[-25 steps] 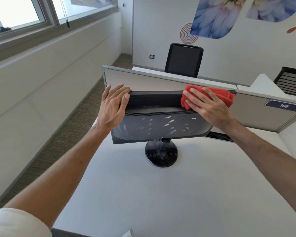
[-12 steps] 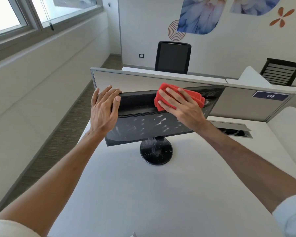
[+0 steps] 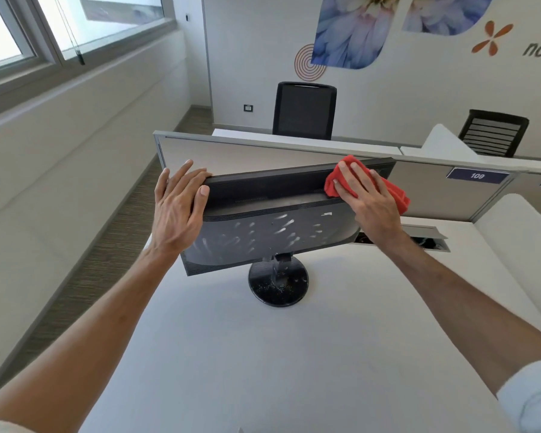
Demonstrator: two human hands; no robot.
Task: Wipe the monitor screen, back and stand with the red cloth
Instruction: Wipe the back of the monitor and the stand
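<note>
Counting from the biggest down, I have one white tabletop (image 3: 263, 354), one grey partition (image 3: 247, 154) along its far edge, and two black chairs (image 3: 303, 110) (image 3: 494, 132) beyond that. One monitor (image 3: 272, 226) stands near the middle of the far edge on one round stand base (image 3: 278, 285), with one red cloth (image 3: 394, 195) and my two hands on it.

The monitor has its back toward me and leans, its top edge close to the partition. Pale streaks mark the lower back and specks dot the base.

My left hand (image 3: 175, 210) lies over the monitor's top left corner, fingers straight and flat, thumb on the back panel. My right hand (image 3: 369, 201) presses the cloth against the top right of the back, fingers straight and spread, nothing curled around it.

A cable hatch (image 3: 425, 237) sits open in the tabletop toward the far right corner, partly behind my right wrist. A plate reading 109 (image 3: 477, 175) is fixed to the partition.

Room is tight behind the monitor, where the partition stands. Between the base and the near edge the tabletop is a wide open run, and the left edge drops to carpet beside the window wall.
</note>
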